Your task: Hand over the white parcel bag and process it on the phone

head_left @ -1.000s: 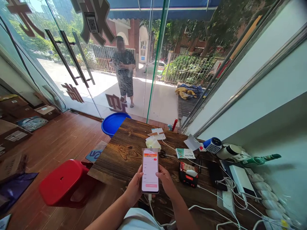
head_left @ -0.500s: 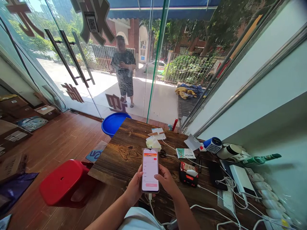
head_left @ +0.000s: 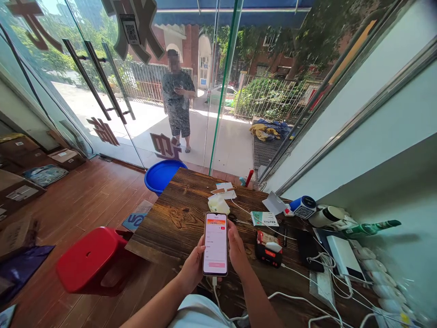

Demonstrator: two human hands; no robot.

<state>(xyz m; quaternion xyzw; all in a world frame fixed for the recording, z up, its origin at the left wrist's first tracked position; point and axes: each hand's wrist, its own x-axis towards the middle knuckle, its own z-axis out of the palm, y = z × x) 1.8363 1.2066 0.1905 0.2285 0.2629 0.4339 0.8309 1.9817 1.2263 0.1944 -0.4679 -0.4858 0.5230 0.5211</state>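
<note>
I hold a smartphone upright over the near edge of a dark wooden table. Its lit screen shows a white page with an orange header. My left hand grips the phone's left edge from below. My right hand wraps its right edge, fingers along the side. A white charging cable hangs from the phone's bottom toward my lap.
On the table lie a black and red device, scissors, paper slips, a small box, a power strip and tangled white cables. A red stool and a blue basin stand left. A person stands outside the glass doors.
My right hand has slid up the phone's right edge. The phone has shifted slightly right. The person outside has raised a phone in front of the chest.
</note>
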